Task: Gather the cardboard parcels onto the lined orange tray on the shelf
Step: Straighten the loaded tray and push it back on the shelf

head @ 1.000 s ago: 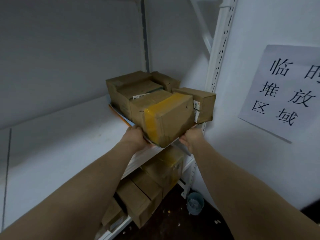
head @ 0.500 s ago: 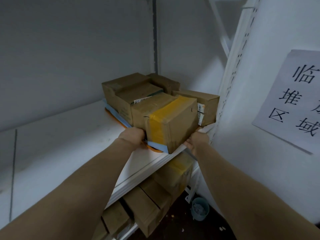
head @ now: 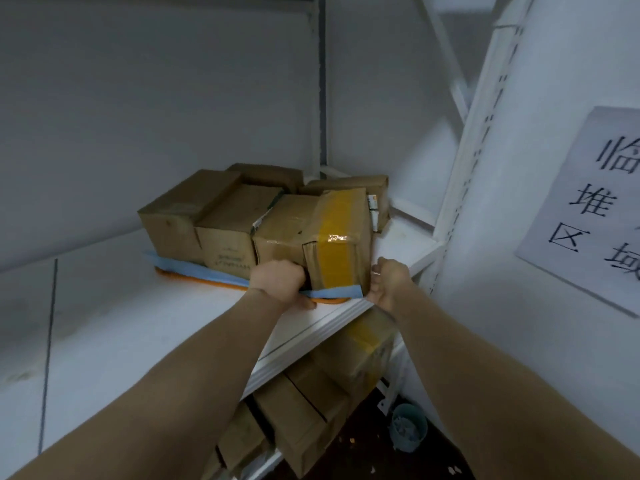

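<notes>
Loaded orange tray [head: 329,301] in left hand [head: 277,284], right hand [head: 388,285]

Dim, bluish-grey light all round. Near the right edge, a white perforated upright [head: 478,140] of a metal shelving rack. Left of the upright, a white diagonal brace [head: 445,64], then a grey back wall [head: 156,98] split by a dark vertical seam [head: 322,81]. Below and left of the upright, a white shelf board [head: 104,323], scuffed, crossed by a thin dark joint line [head: 48,341]. Right of the upright, a plain white wall [head: 554,341] with a paper sign [head: 588,209] in black Chinese characters, cut off by the frame edge. At the foot of the upright, dark floor [head: 363,459] flecked with pale crumbs, and a small blue-grey bucket [head: 408,433].
</notes>
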